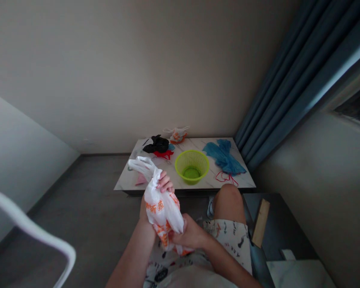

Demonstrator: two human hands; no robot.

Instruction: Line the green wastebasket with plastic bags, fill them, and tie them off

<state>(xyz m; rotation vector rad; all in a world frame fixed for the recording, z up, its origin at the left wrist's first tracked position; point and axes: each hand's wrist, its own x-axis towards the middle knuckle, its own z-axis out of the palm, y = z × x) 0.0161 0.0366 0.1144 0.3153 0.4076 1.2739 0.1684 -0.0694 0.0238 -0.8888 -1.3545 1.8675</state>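
A white plastic bag (166,208) with orange print is bunched up over my lap, its handle loops pointing up and to the left. My left hand (165,183) is wrapped round the gathered upper part, just below the loops. Lower down, my right hand (187,234) grips the bag's bottom end from the right side. Any contents of the bag are hidden. Beyond my hands, a lime-green plastic basket (192,157) stands on the low marble-patterned table (183,145).
On the table lie a blue plastic bag (225,156), a black bag (156,144), a red piece (164,154), a red string (226,177) and another orange-printed white bag (178,135). A wooden block (261,223) lies on the dark surface at right. A white curved bar (33,232) crosses the lower left.
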